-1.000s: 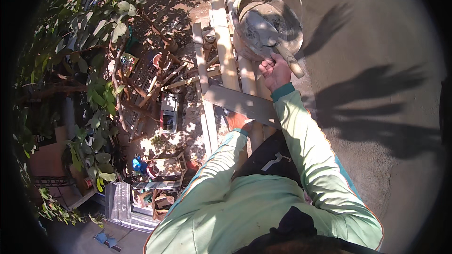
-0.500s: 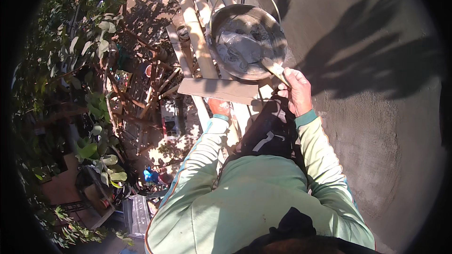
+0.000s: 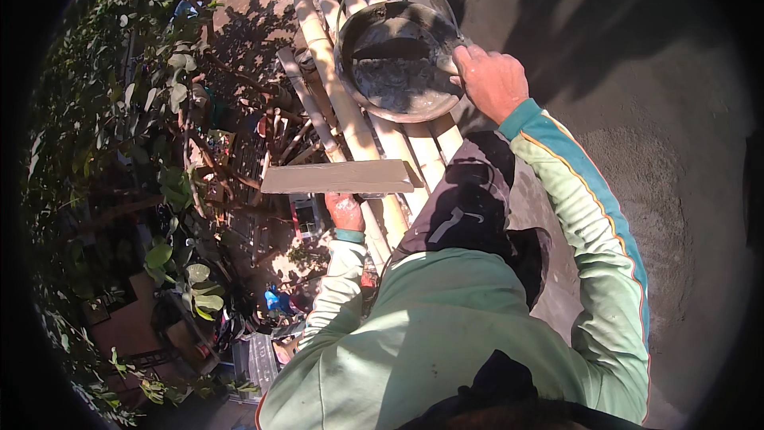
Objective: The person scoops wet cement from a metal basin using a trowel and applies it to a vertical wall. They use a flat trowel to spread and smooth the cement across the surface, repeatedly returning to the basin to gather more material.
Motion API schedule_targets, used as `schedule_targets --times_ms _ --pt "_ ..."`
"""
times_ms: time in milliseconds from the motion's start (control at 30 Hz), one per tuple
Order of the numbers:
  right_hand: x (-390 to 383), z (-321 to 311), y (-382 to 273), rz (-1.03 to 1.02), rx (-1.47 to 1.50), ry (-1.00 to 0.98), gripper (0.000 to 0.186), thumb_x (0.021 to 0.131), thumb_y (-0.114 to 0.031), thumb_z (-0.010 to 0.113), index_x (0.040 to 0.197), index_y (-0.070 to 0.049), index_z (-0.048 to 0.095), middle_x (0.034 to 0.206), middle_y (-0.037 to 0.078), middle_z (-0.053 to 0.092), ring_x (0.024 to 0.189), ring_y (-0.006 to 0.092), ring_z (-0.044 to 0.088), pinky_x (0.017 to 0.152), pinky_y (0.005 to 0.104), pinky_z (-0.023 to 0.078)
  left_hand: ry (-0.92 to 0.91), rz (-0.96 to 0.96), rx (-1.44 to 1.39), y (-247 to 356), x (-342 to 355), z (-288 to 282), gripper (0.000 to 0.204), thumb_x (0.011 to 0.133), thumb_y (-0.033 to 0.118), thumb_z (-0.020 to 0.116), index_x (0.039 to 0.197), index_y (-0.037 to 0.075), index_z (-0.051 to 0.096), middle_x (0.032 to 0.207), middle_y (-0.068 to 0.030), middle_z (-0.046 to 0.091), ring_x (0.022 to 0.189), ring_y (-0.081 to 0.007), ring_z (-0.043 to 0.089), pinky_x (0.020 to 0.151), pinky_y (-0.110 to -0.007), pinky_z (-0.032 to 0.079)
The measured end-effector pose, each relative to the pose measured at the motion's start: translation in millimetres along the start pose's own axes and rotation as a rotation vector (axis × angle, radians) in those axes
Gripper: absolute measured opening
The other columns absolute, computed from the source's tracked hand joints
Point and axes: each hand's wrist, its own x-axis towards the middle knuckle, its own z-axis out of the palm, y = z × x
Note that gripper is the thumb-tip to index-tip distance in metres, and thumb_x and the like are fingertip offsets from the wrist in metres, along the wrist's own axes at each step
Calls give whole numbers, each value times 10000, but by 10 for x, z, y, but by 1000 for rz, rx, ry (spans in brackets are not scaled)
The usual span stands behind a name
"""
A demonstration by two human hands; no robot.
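Note:
My right hand (image 3: 495, 80) is closed round the pale handle of a trowel (image 3: 446, 63) at the right rim of a round bucket (image 3: 347, 84). Its blade reaches inside and is hard to make out in the shade. Wet grey mortar (image 3: 398, 86) lies in the bucket, whose wire handle stands up on the far side. Lower and to the left, my left hand (image 3: 344, 212) grips a long, flat plastering float (image 3: 338, 177) from beneath. The board is roughly level and grey-brown; my left fingers are partly hidden under it.
Bamboo poles (image 3: 328, 52) lie side by side under the bucket, with ground visible far below on the left. A grey plastered wall (image 3: 605, 127) rises close on my right. Leafy branches (image 3: 171, 191) and stacked sticks stand at the left.
My right hand has moved up and right along the bucket's rim, and the mortar surface looks dug into. The float has shifted left and down with my left hand.

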Motion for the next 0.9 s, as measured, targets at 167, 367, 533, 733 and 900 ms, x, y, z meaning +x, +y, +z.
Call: schedule_targets --times_ms 167,367,533,733,900 --pt "-230 290 -111 43 38 -120 295 886 -303 741 1042 -102 591 905 96 682 820 299 738 662 465 586 -9 -126 -149 243 -33 -16 240 1047 162 607 1223 4 642 1163 -85 700 1041 -187 667 921 -344 538" --pt "-420 59 -197 92 267 -263 350 900 -317 730 1077 -48 594 908 151 707 831 372 720 727 490 567 29 -221 -455 465 -96 -27 303 1045 136 597 1319 8 585 1260 -103 672 1142 -227 650 1007 -376 523" --pt "-461 35 -179 -8 388 -203 360 959 -347 667 1148 -46 614 936 196 714 899 423 694 790 538 528 -85 -90 -63 307 -91 -144 377 1066 185 546 1403 16 527 1355 -122 624 1217 -263 624 1060 -400 502" --pt "94 -51 -70 120 486 -627 433 924 -399 715 1008 25 686 827 193 711 767 359 707 715 476 537 -146 140 266 625 -100 56 299 1033 99 533 1295 -26 607 1276 -156 656 1171 -293 640 1009 -416 510" --pt "404 -107 127 337 805 -973 494 957 -500 668 955 -8 701 687 90 631 553 184 625 515 360 521 -262 233 529 715 -93 29 492 1053 104 528 1521 -2 414 1460 -136 552 1342 -258 535 1128 -392 439"
